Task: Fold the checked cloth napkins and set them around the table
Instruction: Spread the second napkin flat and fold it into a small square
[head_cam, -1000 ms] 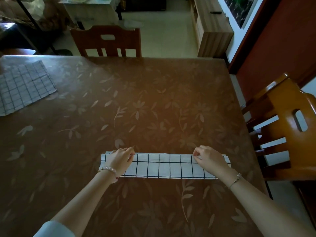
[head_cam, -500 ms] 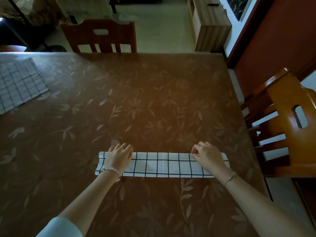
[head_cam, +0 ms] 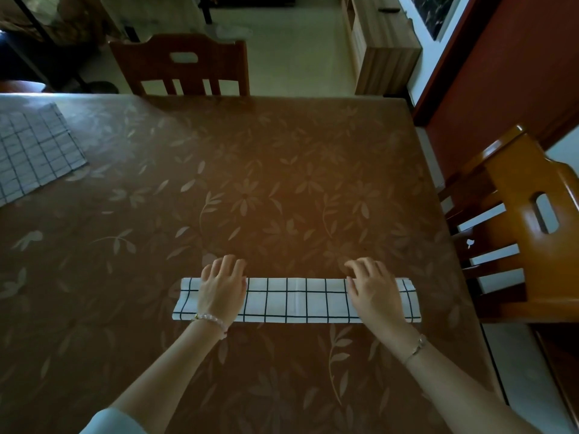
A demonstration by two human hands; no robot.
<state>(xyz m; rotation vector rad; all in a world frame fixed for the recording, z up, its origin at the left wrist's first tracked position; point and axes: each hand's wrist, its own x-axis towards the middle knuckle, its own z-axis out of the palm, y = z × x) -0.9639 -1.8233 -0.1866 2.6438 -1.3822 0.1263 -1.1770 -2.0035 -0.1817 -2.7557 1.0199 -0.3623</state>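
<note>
White cloth w/ black checks: the napkin (head_cam: 294, 300) is seen folded into a long narrow strip, laid flat on the worktop (head_cam: 282, 183) near its front edge, right of centre, running left to right. A crease is seen across its middle.

The left hand (head_cam: 221, 289) is laid palm-down on the strip's left part. Its fingers (head_cam: 225, 264) are kept close together and only slightly bent, w/ the tips past the far edge, on the worktop. Nothing is pinched. A bead bracelet (head_cam: 210, 319) is worn at the wrist.

The right hand (head_cam: 374, 292) is laid palm-down on the right part. Its fingers (head_cam: 365, 266) are loosely bent over the far edge. No grip on the cloth can be made out. A thin chain (head_cam: 415, 347) is worn at that wrist.

A 2nd napkin (head_cam: 34, 151) is seen flat at the worktop's far left, well apart from the hands and cut by the frame edge.

The worktop is covered in brown cloth w/ a leaf print. One wooden chair (head_cam: 181, 67) is set at the far side, another chair (head_cam: 526, 220) at the right. A wood cabinet (head_cam: 382, 42) is seen by the back wall.
</note>
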